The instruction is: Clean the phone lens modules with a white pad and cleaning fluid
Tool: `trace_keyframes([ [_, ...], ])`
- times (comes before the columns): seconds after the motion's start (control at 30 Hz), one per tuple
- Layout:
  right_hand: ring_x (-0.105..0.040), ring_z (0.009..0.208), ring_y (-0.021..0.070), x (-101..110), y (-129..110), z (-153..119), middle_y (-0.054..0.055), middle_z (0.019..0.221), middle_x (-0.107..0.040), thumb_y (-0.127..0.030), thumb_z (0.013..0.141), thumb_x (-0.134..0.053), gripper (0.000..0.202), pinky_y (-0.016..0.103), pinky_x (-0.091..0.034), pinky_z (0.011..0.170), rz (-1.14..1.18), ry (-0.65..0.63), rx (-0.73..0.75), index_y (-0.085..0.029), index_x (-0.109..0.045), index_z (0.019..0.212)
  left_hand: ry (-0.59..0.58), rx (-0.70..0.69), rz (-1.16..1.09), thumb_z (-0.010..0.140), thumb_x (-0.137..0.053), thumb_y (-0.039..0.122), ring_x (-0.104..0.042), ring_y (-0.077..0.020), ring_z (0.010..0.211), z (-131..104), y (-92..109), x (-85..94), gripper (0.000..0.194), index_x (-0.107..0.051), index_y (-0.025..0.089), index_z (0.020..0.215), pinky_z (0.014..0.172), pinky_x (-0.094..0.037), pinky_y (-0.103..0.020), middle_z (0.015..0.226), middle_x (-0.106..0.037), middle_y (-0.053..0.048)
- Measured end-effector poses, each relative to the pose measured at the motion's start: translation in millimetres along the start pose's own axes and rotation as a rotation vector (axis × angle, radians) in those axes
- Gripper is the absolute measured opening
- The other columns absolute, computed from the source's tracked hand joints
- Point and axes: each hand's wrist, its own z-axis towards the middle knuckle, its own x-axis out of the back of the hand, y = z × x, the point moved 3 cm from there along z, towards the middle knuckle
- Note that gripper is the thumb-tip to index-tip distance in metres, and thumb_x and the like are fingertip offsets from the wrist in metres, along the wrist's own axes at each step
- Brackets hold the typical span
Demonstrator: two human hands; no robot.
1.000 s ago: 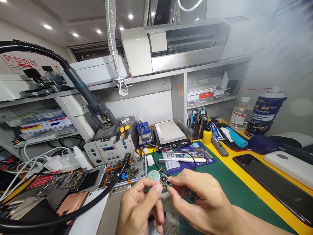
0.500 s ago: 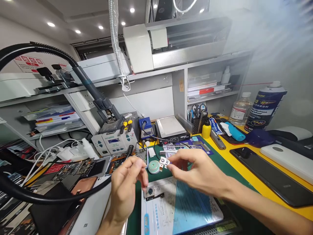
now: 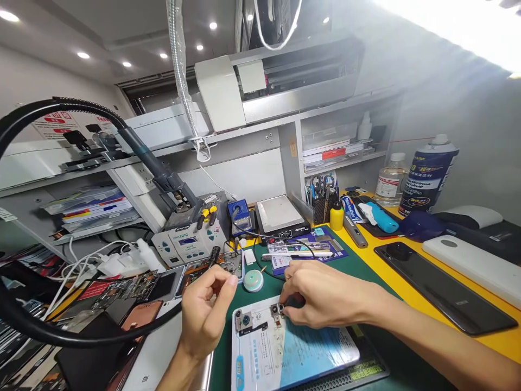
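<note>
Right hand (image 3: pixel 315 291), centre right of the lower frame: fingertips pinched at the edge of a small camera part (image 3: pixel 274 310), its right end hidden by them, contact with the white-and-blue pad (image 3: pixel 260 361) beneath unclear. Left hand (image 3: pixel 207 310), lower centre-left: fingers curled, thumb near forefinger, anything between them impossible to tell. Pad partly covered by right hand, cut off at bottom edge; black hose (image 3: pixel 81 341), cropped at left.

The right hand (image 3: pixel 314 294) partly hides a camera module (image 3: pixel 274 310) (details too small to tell).
</note>
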Motion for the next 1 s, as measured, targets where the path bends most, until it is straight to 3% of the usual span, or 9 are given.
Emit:
trace_keyframes([
  [0.23, -0.066, 0.074, 0.0229, 3.7, -1.2, 0.0, 0.008, 0.074, -0.075, -0.019, 0.080, -0.064, 0.020, 0.028, -0.045, 0.064, -0.025, -0.029, -0.001, -0.019, -0.083, 0.086, -0.062, -0.040, 0.057, 0.088, -0.060, 0.037, -0.042, -0.0159, 0.058, -4.7, 0.5, -8.1, 0.030, -0.059, 0.021, 0.063, 0.055, -0.029, -0.029, 0.062, -0.047, 0.001],
  [0.5, -0.067, 0.070, 0.0216, 3.3, 0.8, 0.2, 0.008, 0.073, -0.075, -0.016, 0.081, -0.062, 0.021, 0.027, -0.045, 0.062, 0.001, -0.038, -0.010, -0.018, -0.083, 0.084, -0.105, -0.038, 0.078, 0.089, -0.061, 0.032, -0.050, -0.0175, 0.065, -7.0, 3.5, -7.1, 0.019, -0.066, 0.021, 0.074, 0.055, -0.032, -0.028, 0.069, -0.056, -0.002],
  [0.7, -0.069, 0.077, 0.0216, 3.1, 1.5, 2.5, 0.008, 0.081, -0.078, -0.017, 0.084, -0.062, 0.022, 0.026, -0.047, 0.067, 0.030, -0.053, -0.033, -0.019, -0.083, 0.091, -0.095, -0.031, 0.112, 0.089, -0.061, 0.028, -0.040, -0.0140, 0.057, -6.2, 0.8, -5.2, 0.026, -0.055, 0.021, 0.065, 0.050, -0.027, -0.027, 0.062, -0.044, 0.002],
  [0.83, -0.069, 0.081, 0.0242, -0.1, 1.0, 3.2, 0.008, 0.080, -0.076, -0.025, 0.084, -0.066, 0.022, 0.028, -0.049, 0.069, 0.023, -0.069, -0.049, -0.017, -0.081, 0.097, -0.108, -0.056, 0.135, 0.088, -0.061, 0.026, -0.035, -0.0115, 0.052, -6.0, 2.8, -7.9, 0.026, -0.054, 0.021, 0.064, 0.049, -0.024, -0.027, 0.060, -0.041, 0.004],
  [1.0, -0.068, 0.083, 0.0242, -2.7, -1.3, 4.2, 0.008, 0.082, -0.075, -0.021, 0.085, -0.062, 0.020, 0.028, -0.048, 0.072, 0.011, -0.084, -0.047, -0.018, -0.081, 0.092, -0.138, -0.098, 0.179, 0.089, -0.060, 0.024, -0.032, -0.0098, 0.050, -5.5, 4.3, -9.0, 0.027, -0.053, 0.020, 0.064, 0.048, -0.023, -0.027, 0.059, -0.040, 0.006],
])
